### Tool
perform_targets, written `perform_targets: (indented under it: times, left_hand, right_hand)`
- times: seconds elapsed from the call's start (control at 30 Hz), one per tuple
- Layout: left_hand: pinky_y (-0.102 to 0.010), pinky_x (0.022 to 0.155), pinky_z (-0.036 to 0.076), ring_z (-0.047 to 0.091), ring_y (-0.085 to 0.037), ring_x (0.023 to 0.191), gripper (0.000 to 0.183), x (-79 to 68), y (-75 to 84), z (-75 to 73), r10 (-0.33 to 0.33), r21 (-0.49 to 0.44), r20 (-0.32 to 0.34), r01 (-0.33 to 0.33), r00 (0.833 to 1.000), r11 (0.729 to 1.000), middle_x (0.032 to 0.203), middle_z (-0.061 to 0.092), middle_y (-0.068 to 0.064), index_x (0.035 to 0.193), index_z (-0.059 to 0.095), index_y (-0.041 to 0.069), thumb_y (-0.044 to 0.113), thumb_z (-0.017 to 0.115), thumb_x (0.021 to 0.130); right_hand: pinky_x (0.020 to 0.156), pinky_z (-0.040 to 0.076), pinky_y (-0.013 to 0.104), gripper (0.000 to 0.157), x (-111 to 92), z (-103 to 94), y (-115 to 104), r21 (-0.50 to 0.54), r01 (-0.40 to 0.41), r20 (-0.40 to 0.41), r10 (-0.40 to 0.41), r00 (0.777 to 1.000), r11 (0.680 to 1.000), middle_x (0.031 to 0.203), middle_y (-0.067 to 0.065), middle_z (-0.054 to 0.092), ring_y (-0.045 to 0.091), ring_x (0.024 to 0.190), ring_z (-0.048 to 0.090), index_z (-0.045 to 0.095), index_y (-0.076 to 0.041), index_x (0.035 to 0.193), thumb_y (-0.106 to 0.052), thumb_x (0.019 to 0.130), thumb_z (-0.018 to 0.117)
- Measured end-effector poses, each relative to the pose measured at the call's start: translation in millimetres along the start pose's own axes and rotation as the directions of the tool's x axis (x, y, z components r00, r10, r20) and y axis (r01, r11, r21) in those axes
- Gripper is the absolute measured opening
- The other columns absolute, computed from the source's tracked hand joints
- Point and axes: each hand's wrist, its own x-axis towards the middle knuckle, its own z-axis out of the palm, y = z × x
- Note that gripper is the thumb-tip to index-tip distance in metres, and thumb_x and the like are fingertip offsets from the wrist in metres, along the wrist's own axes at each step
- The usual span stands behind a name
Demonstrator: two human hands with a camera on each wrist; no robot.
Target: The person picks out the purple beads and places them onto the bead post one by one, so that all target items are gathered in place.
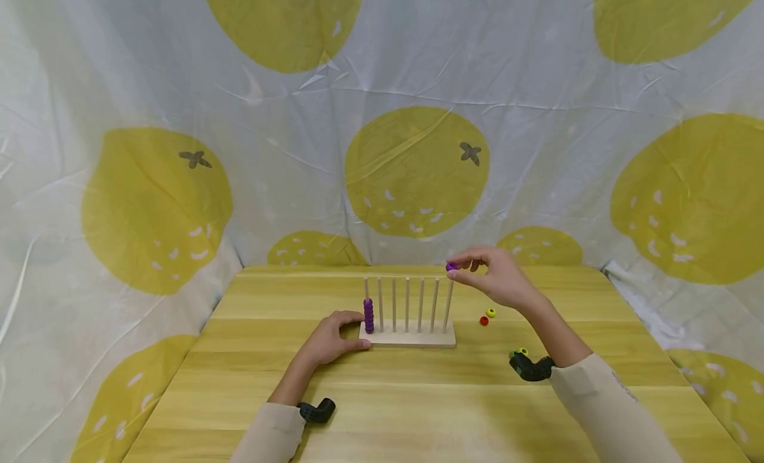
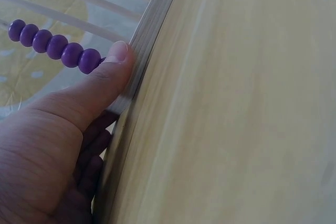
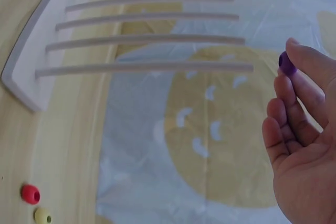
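Observation:
A pale wooden rack (image 1: pixel 412 339) with several upright pegs stands on the table. Purple beads (image 1: pixel 369 316) are stacked on its leftmost peg; the other pegs are bare. My left hand (image 1: pixel 330 339) grips the left end of the base, its thumb (image 2: pixel 113 59) along the front edge and the other fingers behind. Between thumb and forefinger, my right hand (image 1: pixel 498 277) pinches a single purple bead (image 3: pixel 286 64). In the right wrist view that bead is held off the tip of the rightmost peg (image 3: pixel 157 67), with a gap between them and its hole showing.
Right of the rack lie a red bead (image 1: pixel 484 321) and a yellow bead (image 1: pixel 491 312). Another yellow bead (image 1: pixel 523 351) and a green one (image 1: pixel 513 354) are partly hidden by the right wrist camera (image 1: pixel 531 368). A lemon-print cloth (image 1: pixel 412 58) hangs behind the wooden table (image 1: pixel 418 410).

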Motion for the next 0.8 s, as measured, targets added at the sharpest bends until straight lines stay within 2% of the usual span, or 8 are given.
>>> perform_targets:
  times: [0.4,0.8]
  left_hand:
    - [-0.053,0.119,0.039,0.053,-0.031,0.139,0.062,-0.7,1.7,-0.5,0.001,-0.012,-0.014,-0.002,1.000,1.000,0.139,0.065,-0.003,0.131,0.070,0.021,0.047,0.089,0.078]
    - [-0.054,0.117,0.041,0.055,-0.032,0.137,0.059,-1.3,1.1,0.1,0.028,-0.005,-0.015,-0.028,0.999,1.000,0.138,0.067,-0.003,0.129,0.071,0.021,0.047,0.089,0.078]
  right_hand:
    - [0.085,0.052,0.037,0.026,27,16.7,-27,0.051,0.048,0.053,-0.051,0.997,0.998,0.106,-0.007,0.073,0.016,0.096,0.061,0.078,-0.027,0.115,-0.042,0.094,0.075]
    - [0.084,0.054,0.038,0.022,48,46.6,-46,0.090,0.128,0.094,-0.137,0.986,0.988,0.101,-0.008,0.074,0.014,0.092,0.063,0.080,-0.019,0.111,-0.034,0.095,0.076]
